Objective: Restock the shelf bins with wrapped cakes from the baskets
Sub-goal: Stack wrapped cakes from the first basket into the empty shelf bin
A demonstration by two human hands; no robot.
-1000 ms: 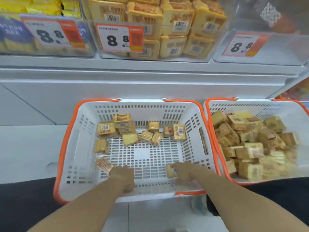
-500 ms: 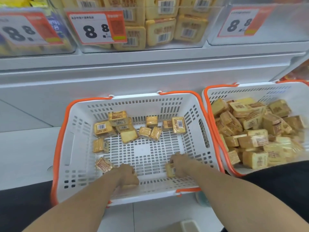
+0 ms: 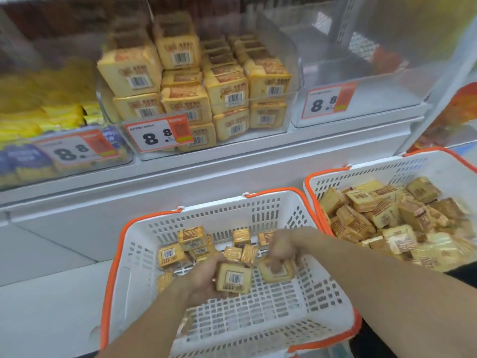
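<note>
over the near basket (image 3: 124, 275) — left hand (image 3: 204, 279) grips one wrapped cake (image 3: 233, 280), right hand (image 3: 282, 248) pinches another cake (image 3: 276, 272).

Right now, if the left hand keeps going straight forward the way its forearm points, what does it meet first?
Probably the loose wrapped cakes lying at the far end of the nearly empty basket, then that basket's far wall. The left hand already holds one barcode-up cake. Depth is unclear, since the hand may be raised above them.

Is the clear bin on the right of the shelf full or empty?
Empty as far as visible: the right clear bin shows only bare walls and floor, while the middle bin beside it is stacked with wrapped cakes.
</note>
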